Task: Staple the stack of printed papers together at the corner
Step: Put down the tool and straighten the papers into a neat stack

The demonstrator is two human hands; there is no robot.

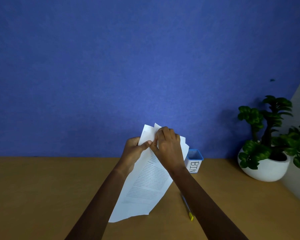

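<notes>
A stack of white printed papers (145,184) is held up above the wooden desk, tilted with its lower edge hanging toward me. The sheets fan apart slightly at the top. My left hand (133,151) grips the stack's upper left edge, thumb on the front sheet. My right hand (168,146) covers the top of the stack, its fingers pinching the sheets next to my left thumb. No stapler is in view.
A small blue and white container marked BIN (195,161) stands on the desk (42,187) just right of the papers. A pen with a yellow cap (187,207) lies under my right forearm. A potted plant in a white bowl (267,153) sits at the far right against the blue wall.
</notes>
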